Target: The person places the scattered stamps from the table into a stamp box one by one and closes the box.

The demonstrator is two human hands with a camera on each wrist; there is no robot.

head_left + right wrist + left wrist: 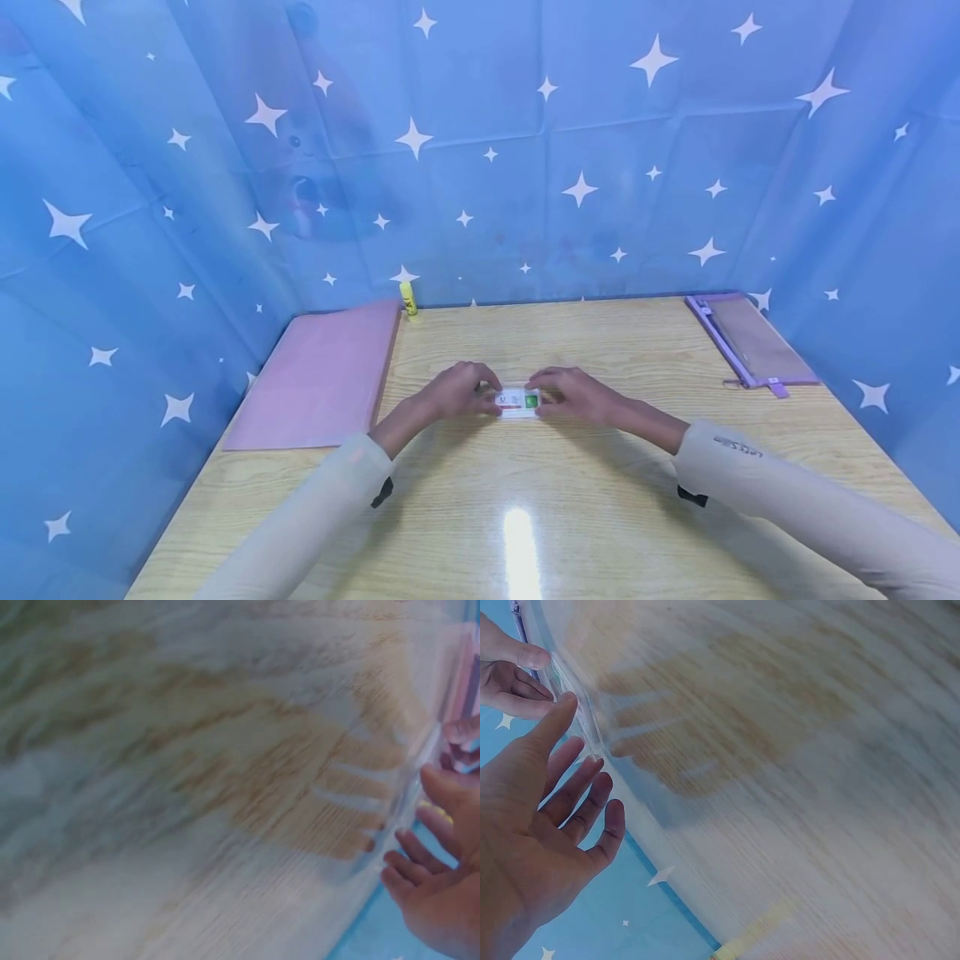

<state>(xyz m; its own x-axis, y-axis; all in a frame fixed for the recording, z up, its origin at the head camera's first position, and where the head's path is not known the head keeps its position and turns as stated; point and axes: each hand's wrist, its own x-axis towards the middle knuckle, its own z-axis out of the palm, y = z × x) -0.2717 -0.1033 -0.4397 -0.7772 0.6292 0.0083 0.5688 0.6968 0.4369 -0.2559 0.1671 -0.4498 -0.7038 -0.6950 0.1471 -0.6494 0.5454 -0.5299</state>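
A small flat, whitish rectangular case (516, 402) with clear edges and a green square at its right part is at the middle of the wooden table. My left hand (463, 390) pinches its left end between thumb and fingers. At the opposite end, my right hand (576, 395) grips it the same way. From the left wrist, the case shows edge-on as a thin clear strip, with the other fingers of my left hand (562, 802) spread loosely beside it. In the right wrist view, the lower fingers of my right hand (442, 862) are likewise loosely extended.
A pink folder (322, 375) lies on the left of the table (450, 517). Near the back edge stands a yellow glue stick (408, 298). A purple-edged zip pouch (757, 342) lies at the back right. Blue star-patterned cloth (480, 183) surrounds the back and sides.
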